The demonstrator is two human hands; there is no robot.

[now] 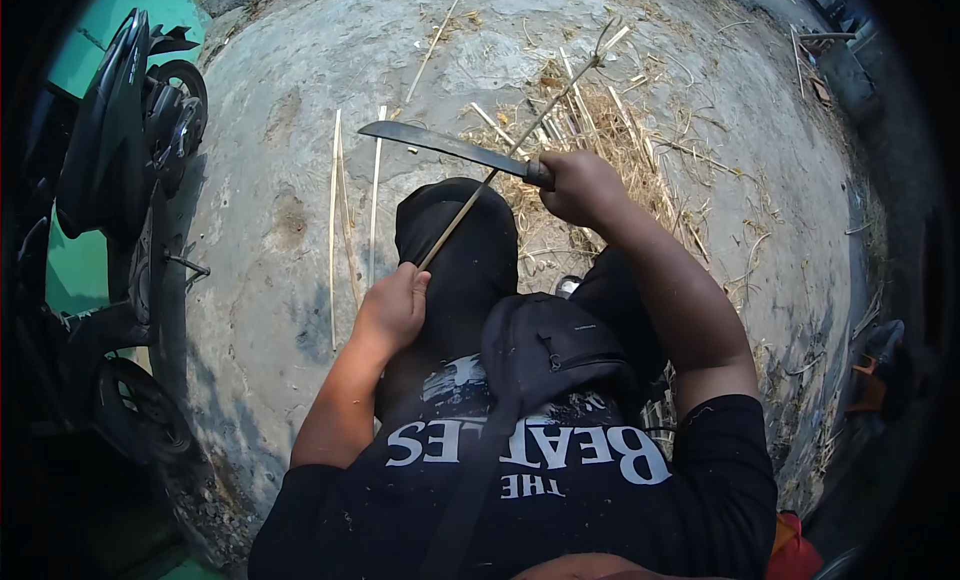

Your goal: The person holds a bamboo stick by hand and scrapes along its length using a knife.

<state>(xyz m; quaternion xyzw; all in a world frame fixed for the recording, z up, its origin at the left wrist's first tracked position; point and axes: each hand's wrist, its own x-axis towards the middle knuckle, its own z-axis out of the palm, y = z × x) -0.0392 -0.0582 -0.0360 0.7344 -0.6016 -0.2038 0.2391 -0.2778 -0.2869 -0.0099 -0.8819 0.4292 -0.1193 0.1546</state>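
Seen from the head camera, right hand (580, 185) wrapping its grip tight around a curved dark steel machete (440, 145), left hand (393, 305) pinching a thin pale bamboo strip (510, 145) crossing under the blade, shaved slivers (350, 210) lying on rough grey concrete ground (290, 130), a parked scooter (120, 180) standing at left.

The knife (445, 146) lies across the stick (520, 138), above the knee (455, 230). Left of the knee, thin strips (340, 210) lie on the ground (280, 110). Far left stands a scooter (120, 180). Right of the knee lies a scrap pile (620, 130).
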